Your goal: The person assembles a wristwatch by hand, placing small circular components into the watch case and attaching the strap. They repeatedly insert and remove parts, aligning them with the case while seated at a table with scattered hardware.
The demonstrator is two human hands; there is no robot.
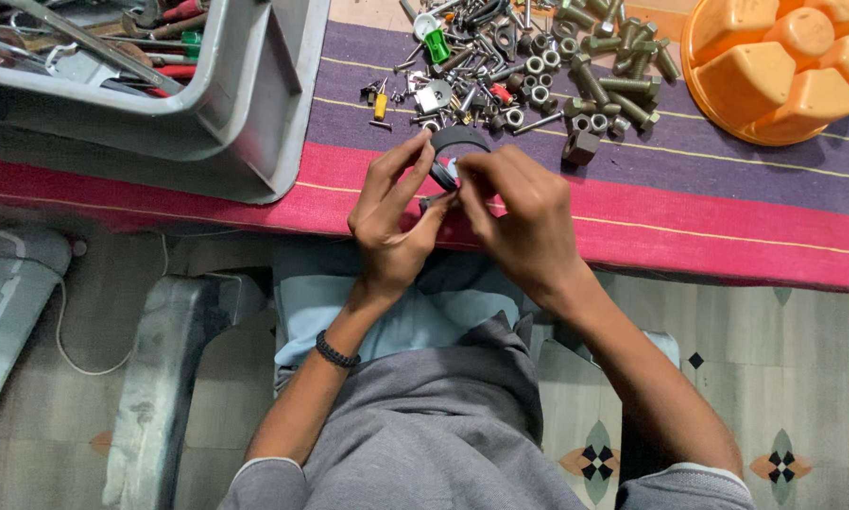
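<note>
I have both hands up at the near edge of the table, meeting over the red band of the striped purple-and-red cloth [689, 203]. My left hand [391, 222] pinches the near end of a dark curved band, a black ring-shaped clamp of rubber or metal [459, 142], its thumb and fingers closed on it. My right hand [523, 222] closes its fingertips on a small fitting at the clamp's joint; what that fitting is I cannot tell, it is too small and partly covered.

To do this well I would, I judge, keep the left hand steady as the anchor and let only the right fingertips work, with the clamp held low over the cloth so anything dropped lands on the table and not in my lap.

Just beyond the clamp lies a scattered heap of steel nuts, bolts and screws [547, 71], close enough to be nudged. The grey plastic tool tray [254, 104] stands far left, its corner overhanging the table edge. The orange moulded plastic lobed dish [727, 90] sits far right. Open room is the bare cloth to the right of my hands.
</note>
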